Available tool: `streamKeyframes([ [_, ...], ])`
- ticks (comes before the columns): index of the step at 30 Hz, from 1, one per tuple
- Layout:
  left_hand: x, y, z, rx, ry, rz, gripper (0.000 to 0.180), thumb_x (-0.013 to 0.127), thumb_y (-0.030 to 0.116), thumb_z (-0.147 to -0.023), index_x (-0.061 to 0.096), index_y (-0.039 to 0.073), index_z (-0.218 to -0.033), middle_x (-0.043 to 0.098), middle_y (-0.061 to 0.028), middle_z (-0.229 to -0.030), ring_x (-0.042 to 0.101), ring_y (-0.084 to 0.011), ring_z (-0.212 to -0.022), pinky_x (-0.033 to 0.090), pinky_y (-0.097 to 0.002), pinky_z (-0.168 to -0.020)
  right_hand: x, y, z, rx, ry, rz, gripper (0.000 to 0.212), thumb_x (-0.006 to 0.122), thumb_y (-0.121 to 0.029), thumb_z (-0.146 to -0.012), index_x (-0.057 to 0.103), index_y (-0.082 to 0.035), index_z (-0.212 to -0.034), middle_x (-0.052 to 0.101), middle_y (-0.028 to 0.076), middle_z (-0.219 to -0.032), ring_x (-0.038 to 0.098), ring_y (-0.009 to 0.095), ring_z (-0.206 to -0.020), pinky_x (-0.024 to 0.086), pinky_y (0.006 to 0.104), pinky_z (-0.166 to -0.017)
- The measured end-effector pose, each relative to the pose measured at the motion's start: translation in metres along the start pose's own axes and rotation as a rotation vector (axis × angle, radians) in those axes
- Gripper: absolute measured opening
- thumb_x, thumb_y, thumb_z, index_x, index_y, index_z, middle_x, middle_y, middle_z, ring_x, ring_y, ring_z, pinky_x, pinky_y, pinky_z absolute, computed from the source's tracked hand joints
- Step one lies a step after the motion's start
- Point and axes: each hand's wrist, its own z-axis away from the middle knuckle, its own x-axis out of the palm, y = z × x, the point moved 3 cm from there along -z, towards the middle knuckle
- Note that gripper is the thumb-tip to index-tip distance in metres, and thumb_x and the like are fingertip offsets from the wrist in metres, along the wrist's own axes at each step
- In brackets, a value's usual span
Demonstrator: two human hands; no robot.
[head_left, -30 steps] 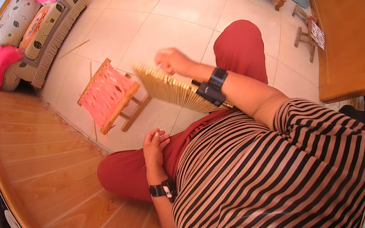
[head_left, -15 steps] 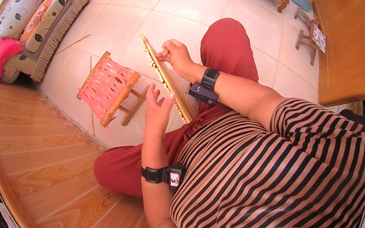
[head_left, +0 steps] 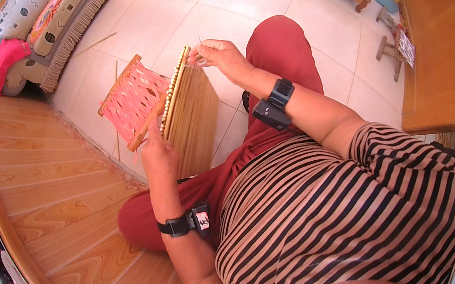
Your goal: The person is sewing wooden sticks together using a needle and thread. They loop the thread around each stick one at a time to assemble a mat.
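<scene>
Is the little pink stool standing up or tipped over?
Tipped over. The pink woven stool lies on its side on the tiled floor: its seat faces sideways behind the bamboo mat.

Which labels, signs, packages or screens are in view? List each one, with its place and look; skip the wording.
Label: small white and red patch on the black wrist unit, on the left forearm, below the left hand gripping the slat panel.
Printed sheet: pale rectangle with dark marks, by the small wooden stool, far right.
No packages or lit screens can be made out.
</scene>
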Motion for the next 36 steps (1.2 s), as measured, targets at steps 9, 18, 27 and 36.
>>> streamKeyframes([
  [9,-0.027,-0.081,0.008,0.023,0.05,-0.054,0.053,0.048,-0.01,-0.078,0.055,0.011,-0.126,0.063,-0.0234,-0.104,0.06,-0.0424,-0.094,0.05,-0.0471,-0.078,-0.03,-0.056,0.01,0.013,0.144,0.455,0.026,0.056,-0.015,-0.094,0.058,-0.001,-0.116,0.068,0.009,-0.08,0.059,0.01,-0.054,0.048,0.0237,-0.051],
  [18,-0.003,-0.009,-0.05,-0.113,-0.017,-0.137,0.044,0.067,0.022,-0.085,0.055,0.009,-0.125,0.063,-0.0163,-0.113,0.062,-0.0377,-0.1,0.049,-0.0462,-0.082,0.001,-0.12,0.027,-0.47,-0.025,0.256,0.013,0.066,-0.011,-0.089,0.061,0.0,-0.084,0.065,0.006,-0.074,0.053,0.006,-0.052,0.042,0.0191,-0.044],
  [27,0.025,-0.008,-0.078,-0.31,0.001,-0.147,0.048,0.063,0.029,-0.089,0.051,0.014,-0.133,0.066,-0.0196,-0.11,0.063,-0.0378,-0.101,0.049,-0.0447,-0.085,0.022,-0.121,0.027,-0.186,-0.387,0.069,0.012,0.069,-0.01,-0.086,0.068,0.002,-0.086,0.064,0.002,-0.072,0.051,0.004,-0.056,0.037,0.0179,-0.046],
  [36,0.042,-0.035,-0.092,-0.323,-0.007,0.23,0.038,0.064,0.018,-0.086,0.062,0.021,-0.124,0.069,-0.012,-0.106,0.065,-0.0274,-0.101,0.048,-0.0362,-0.087,0.038,-0.038,0.001,0.098,-0.263,0.251,0.014,0.069,-0.016,-0.088,0.069,-0.002,-0.086,0.06,-0.002,-0.069,0.048,0.003,-0.058,0.039,0.0198,-0.052],
])
